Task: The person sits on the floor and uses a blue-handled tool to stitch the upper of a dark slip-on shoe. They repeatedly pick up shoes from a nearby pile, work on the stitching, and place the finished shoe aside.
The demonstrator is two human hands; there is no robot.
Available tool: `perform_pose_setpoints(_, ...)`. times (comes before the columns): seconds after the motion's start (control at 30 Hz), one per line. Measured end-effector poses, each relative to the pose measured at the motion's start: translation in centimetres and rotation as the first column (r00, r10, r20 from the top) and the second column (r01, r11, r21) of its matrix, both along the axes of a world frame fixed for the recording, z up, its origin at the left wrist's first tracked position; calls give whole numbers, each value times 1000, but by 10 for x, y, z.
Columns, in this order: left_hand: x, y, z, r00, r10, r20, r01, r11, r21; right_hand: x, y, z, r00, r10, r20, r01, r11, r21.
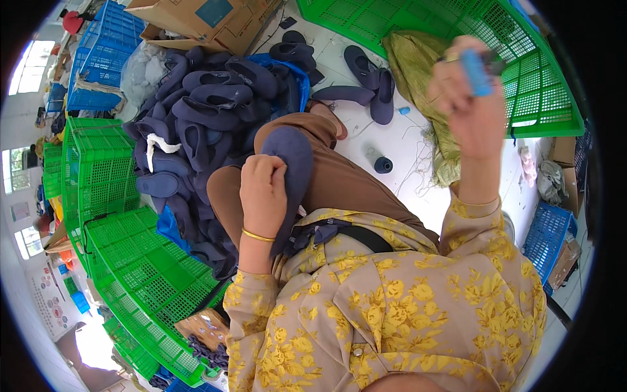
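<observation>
A navy slip-on shoe [297, 163] lies on my raised knee with its smooth outer side up. My left hand [263, 193], a gold bangle at the wrist, is closed on its edge, thumb and fingers pinched together. My right hand [467, 104] is lifted high at the right, well apart from the shoe. Its fingers are curled and blurred by motion. A blue wrap [476, 72] shows at the fingers, with something dark beside it that is too smeared to name.
A big heap of navy shoes [215, 98] lies beyond my knee at the left. Green crates [150, 268] stand at left and far right. Loose shoes [382, 98], a dark thread spool [383, 164] and a yellow-green sack [415, 62] lie on the white floor. A cardboard box [202, 19] stands behind the heap.
</observation>
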State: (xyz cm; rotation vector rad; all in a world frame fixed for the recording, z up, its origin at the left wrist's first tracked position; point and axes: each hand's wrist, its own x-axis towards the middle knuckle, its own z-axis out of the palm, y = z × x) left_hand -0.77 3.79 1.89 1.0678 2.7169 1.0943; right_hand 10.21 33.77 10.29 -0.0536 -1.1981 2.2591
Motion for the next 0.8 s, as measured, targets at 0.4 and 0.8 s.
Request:
perform_pose_setpoints(0.4, -10, -22, -12, 775, 72, 627, -224, 960, 167, -32, -133, -84, 868, -98, 486, -491, -39, 870)
perform_pose_setpoints(0.8, -6, -16, -3, 822, 60, 566, -184, 969, 165, -40, -144, -88, 909, -169, 381, -406, -155, 901)
